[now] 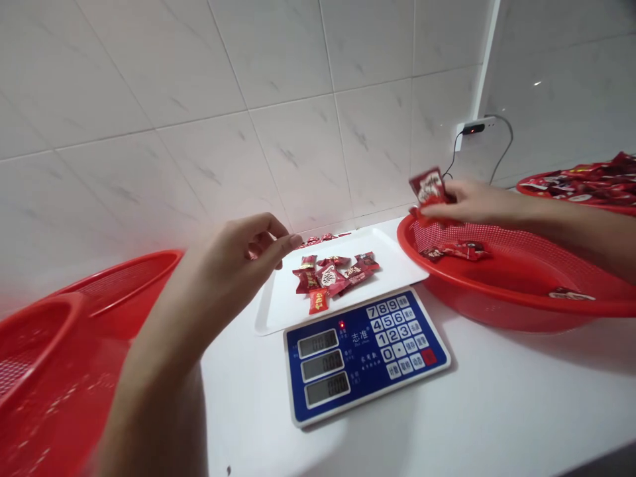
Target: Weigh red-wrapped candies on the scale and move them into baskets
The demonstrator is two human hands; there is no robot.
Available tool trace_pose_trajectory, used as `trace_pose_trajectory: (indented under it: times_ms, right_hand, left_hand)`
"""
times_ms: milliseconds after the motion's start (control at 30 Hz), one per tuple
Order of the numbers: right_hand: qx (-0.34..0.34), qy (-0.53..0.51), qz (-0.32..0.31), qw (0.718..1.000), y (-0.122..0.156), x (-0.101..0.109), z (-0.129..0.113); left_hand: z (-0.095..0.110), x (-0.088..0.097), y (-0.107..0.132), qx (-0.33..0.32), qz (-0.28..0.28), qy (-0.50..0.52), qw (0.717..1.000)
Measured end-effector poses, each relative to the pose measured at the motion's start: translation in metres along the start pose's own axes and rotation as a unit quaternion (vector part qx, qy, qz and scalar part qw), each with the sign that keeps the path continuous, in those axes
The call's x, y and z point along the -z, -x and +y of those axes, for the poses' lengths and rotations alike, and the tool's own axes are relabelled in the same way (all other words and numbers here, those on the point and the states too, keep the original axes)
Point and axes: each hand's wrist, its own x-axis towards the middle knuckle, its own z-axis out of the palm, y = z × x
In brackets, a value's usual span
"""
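You're pinching a red candy pack [428,187] w/ your right hand [477,204], fingers closed on it, just above the rim of a red mesh basket [450,281]. A few more red packs [454,251] are lying in that basket. Your left hand [238,255] is half open, fingers bent, hanging just over a pile of red candy packs [330,278] sitting on a white tray [392,258]. The tray is sitting on the counter [497,404], just behind a blue digital scale [365,354]. Two red baskets [134,268] are sitting on your left, & another red basket [527,189] full of packs is sitting far right, past your right hand.
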Motion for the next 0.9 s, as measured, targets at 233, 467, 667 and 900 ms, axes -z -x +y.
trace_pose_trajectory:
  times_ms: [233, 467, 667, 900]
  right_hand:
    - [-0.022, -0.351, -0.187, 0.917, 0.008, -0.095, -0.065]
    - [-0.096, -0.42, -0.25, 0.867, 0.001, -0.122, -0.057]
    - [-0.063, -0.392, -0.183, 0.899, -0.004, -0.113, -0.053]
    - [-0.015, -0.391, -0.058, 0.919, -0.009, -0.096, -0.052]
  left_hand:
    - [-0.005, -0.024, -0.012, -0.032, -0.081, 0.21, 0.974]
    - [-0.028, -0.035, -0.024, -0.005, -0.082, 0.214, 0.973]
    - [-0.025, -0.039, -0.026, 0.03, -0.053, 0.271, 0.961]
    - [-0.043, -0.033, -0.028, 0.085, 0.037, -0.062, 0.994]
